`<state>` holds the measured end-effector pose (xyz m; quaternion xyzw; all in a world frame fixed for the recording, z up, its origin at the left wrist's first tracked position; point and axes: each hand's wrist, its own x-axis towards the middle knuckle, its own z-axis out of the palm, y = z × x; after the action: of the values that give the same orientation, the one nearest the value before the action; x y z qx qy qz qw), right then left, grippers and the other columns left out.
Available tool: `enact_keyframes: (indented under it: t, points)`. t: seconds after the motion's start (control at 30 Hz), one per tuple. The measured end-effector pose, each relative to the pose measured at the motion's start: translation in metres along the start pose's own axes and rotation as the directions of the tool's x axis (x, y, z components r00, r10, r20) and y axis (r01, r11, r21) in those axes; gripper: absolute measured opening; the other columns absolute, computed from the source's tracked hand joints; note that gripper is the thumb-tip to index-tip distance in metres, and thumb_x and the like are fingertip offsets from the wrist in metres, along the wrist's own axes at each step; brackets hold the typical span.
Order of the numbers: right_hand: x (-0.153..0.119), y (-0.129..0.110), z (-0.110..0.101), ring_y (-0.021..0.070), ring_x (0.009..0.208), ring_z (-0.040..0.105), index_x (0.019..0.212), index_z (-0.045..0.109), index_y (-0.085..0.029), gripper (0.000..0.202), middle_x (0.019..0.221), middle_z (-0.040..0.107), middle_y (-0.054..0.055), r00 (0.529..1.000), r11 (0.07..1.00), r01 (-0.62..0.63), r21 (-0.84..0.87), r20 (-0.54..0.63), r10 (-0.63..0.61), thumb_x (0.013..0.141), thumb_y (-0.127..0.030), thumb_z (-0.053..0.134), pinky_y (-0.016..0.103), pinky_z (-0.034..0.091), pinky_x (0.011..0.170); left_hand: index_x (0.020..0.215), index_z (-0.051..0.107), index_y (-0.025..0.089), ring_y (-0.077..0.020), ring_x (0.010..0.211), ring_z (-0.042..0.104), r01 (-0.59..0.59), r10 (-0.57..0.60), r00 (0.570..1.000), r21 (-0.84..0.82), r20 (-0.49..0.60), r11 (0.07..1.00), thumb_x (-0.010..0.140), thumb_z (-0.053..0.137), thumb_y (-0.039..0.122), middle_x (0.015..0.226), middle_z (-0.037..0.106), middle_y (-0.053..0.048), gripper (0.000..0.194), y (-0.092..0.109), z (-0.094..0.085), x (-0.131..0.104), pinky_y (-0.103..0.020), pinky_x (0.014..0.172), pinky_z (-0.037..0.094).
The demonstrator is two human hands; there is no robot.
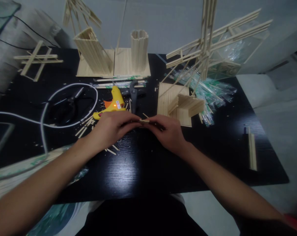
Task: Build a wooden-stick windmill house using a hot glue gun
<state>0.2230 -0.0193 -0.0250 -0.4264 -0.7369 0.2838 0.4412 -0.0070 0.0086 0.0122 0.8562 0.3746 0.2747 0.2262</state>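
Between my two hands, over the middle of the black table, is a small row of thin wooden sticks (144, 121) seen end on. My left hand (111, 126) pinches it from the left, and my right hand (168, 130) pinches it from the right. Most of the piece is hidden by the fingers. Just behind my left hand lies a yellow glue gun (117, 100) with a small orange light on. Dark-handled cutters (134, 95) rest beside the gun. A stick base with a low folded wall (175, 105) stands beyond my right hand.
Stick towers (139, 50) on square bases line the back. A tall windmill-like stick frame (204, 46) rises at right. A white cable (42, 131) loops at left near scissors (72, 103). Plastic-wrapped sticks (212, 91) lie behind; cut sticks (83, 129) litter the table (148, 173).
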Motion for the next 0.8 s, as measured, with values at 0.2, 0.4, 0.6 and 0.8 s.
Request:
enact_keyframes:
  t: [0.2, 0.4, 0.6, 0.8]
  points:
    - [-0.0008, 0.0003, -0.0001, 0.0168, 0.078, 0.074, 0.101, 0.079, -0.024, 0.008, 0.094, 0.082, 0.002, 1.0, 0.999, -0.01, -0.033, 0.004, 0.01, 0.095, -0.026, 0.075, 0.03, 0.059, 0.074, 0.1, 0.08, 0.022, -0.0167, 0.08, 0.076, -0.032, 0.032, 0.999, 0.017, -0.022, 0.999, 0.101, 0.064, 0.032, 0.089, 0.082, -0.003, 0.019, -0.0019, 0.0058, 0.0002, -0.025, 0.077, 0.057]
    - [-0.0002, 0.0015, 0.0012, 0.0158, 0.078, 0.076, 0.099, 0.079, -0.021, 0.007, 0.093, 0.083, 0.002, 0.999, 1.0, 0.03, -0.008, -0.023, -0.031, 0.092, -0.021, 0.078, 0.028, 0.06, 0.074, 0.099, 0.079, 0.019, -0.0143, 0.073, 0.076, -0.108, 0.109, 0.993, 0.017, -0.04, 0.994, 0.102, 0.065, 0.029, 0.084, 0.081, -0.002, 0.018, -0.0066, 0.0089, 0.0, -0.022, 0.071, 0.057]
    - [0.001, 0.0001, 0.0022, 0.0165, 0.079, 0.077, 0.098, 0.08, -0.023, 0.007, 0.092, 0.083, 0.001, 1.0, 0.999, 0.015, 0.03, -0.026, -0.015, 0.093, -0.021, 0.077, 0.029, 0.061, 0.074, 0.098, 0.079, 0.019, -0.0142, 0.072, 0.076, -0.113, 0.114, 0.993, 0.008, -0.037, 0.994, 0.101, 0.066, 0.027, 0.083, 0.08, -0.002, 0.016, -0.007, 0.0088, 0.0009, -0.022, 0.07, 0.058]
    - [0.0004, 0.0022, 0.003, 0.017, 0.078, 0.076, 0.098, 0.081, -0.025, 0.007, 0.092, 0.083, 0.001, 1.0, 1.0, -0.01, 0.021, -0.024, 0.01, 0.092, -0.023, 0.078, 0.03, 0.061, 0.074, 0.098, 0.079, 0.019, -0.0149, 0.074, 0.076, -0.106, 0.106, 0.994, 0.001, -0.033, 0.994, 0.101, 0.065, 0.026, 0.084, 0.081, -0.003, 0.017, -0.0055, 0.0083, 0.0019, -0.022, 0.071, 0.058]
